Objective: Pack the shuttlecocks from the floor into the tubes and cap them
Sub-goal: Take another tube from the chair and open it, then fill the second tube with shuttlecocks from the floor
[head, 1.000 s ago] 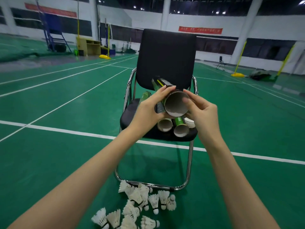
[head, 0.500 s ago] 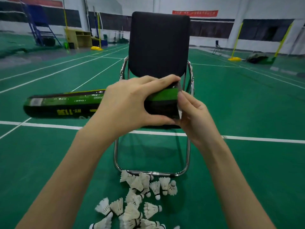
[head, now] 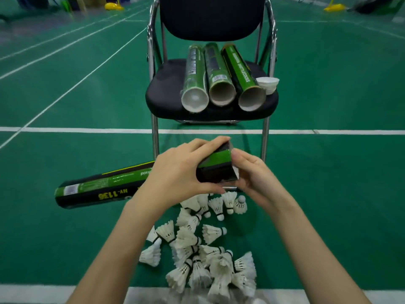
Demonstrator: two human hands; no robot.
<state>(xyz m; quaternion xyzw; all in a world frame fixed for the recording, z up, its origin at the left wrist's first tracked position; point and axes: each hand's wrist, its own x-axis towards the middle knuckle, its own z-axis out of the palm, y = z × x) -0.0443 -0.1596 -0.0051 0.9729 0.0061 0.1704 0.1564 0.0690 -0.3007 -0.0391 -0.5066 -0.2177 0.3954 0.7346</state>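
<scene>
Fingers [head: 210, 148] of left hand [head: 179, 174] clamp the tube [head: 122, 183] lying leftward, right hand [head: 252, 174] pinching its near mouth above the shuttlecocks [head: 203, 249].

A black tube [head: 103, 189] with green bands, a thin yellow stripe and yellow lettering crosses a green floor [head: 328, 172] marked with white lines [head: 87, 129]. White shuttlecocks [head: 203, 255], each ringed by a thin black band, lie heaped below it. On a black chair [head: 210, 18] with a shiny chrome frame rest three green tubes [head: 219, 77]: the left one lined white inside, the other two plain tan cardboard, the right one trimmed in black with pale lettering, the middle one bearing a white barcode label. A white cap [head: 267, 84] sits beside them. Yellow bases [head: 114, 5] dot the background.
</scene>
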